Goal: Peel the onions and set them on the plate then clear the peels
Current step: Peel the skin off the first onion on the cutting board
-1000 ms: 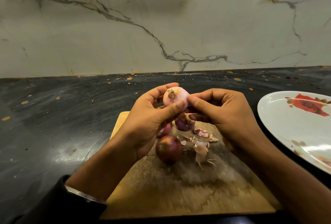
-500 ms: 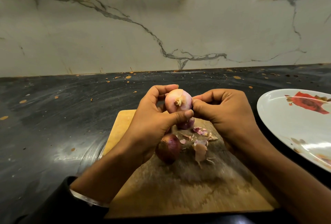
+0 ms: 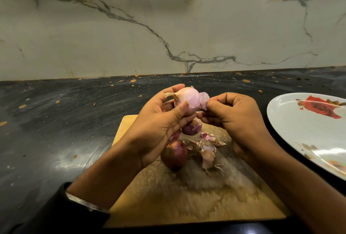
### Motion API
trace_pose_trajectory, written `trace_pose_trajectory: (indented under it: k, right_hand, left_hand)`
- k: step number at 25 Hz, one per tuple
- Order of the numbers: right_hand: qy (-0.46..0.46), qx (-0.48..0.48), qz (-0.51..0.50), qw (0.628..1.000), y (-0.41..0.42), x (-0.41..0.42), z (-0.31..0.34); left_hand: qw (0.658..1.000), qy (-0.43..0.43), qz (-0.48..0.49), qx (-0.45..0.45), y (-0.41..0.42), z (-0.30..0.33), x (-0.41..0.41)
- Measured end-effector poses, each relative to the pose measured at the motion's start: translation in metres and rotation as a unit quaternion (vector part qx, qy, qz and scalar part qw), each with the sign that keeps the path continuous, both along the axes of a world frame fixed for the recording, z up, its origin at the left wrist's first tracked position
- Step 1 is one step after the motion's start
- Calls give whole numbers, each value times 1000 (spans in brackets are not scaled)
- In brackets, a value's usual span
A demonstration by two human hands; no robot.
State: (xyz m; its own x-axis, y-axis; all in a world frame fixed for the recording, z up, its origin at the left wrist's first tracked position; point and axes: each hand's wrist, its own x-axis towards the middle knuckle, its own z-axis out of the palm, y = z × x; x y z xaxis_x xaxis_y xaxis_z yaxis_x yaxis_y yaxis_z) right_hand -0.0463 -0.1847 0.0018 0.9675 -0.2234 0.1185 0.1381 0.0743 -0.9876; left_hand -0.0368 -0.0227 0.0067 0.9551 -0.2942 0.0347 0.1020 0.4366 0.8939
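— What does the onion you're holding look like?

— Pale pink and glossy, mostly bare. Your left hand (image 3: pixel 157 129) curls round the onion (image 3: pixel 187 99) above the cutting board (image 3: pixel 187 200), its dry stalk pointing left. Your right hand (image 3: pixel 236 119) pinches a thin flap of skin (image 3: pixel 204 99) at its right side.

— And the rest?

— One unpeeled onion (image 3: pixel 175 155) lies on the board, another (image 3: pixel 192 128) behind it, perhaps partly peeled; your fingers hide much of it. Loose peels (image 3: pixel 206 149) lie beside them.

— The plate?

— The white plate (image 3: pixel 292 130) with a red rose print sits on the dark counter (image 3: pixel 56 121), right of the board, with no onion on the part you see.
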Motion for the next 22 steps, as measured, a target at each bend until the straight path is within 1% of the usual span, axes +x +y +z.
trace_pose_trajectory:
  k: [4,7,15,17,19,22]
  right_hand:
    - [-7,28,20,999,2,-2,3]
    - [-4,3,21,1000,3,-3,3]
    - [24,-56,-15,998,-6,1,-1]
    - [20,-101,-16,995,-7,1,0]
    - [5,-184,-20,983,-6,0,1]
    - [-28,-324,-2,946,-8,0,1]
  left_hand:
    - [1000,6,4,-3,1,1,0]
    - [1000,0,12,-10,1,1,0]
    - [999,-4,-5,-39,1,5,0]
    - [999,4,0,-51,1,4,1]
    - [998,11,8,-61,3,4,3]
    - [998,14,19,-65,6,4,6]
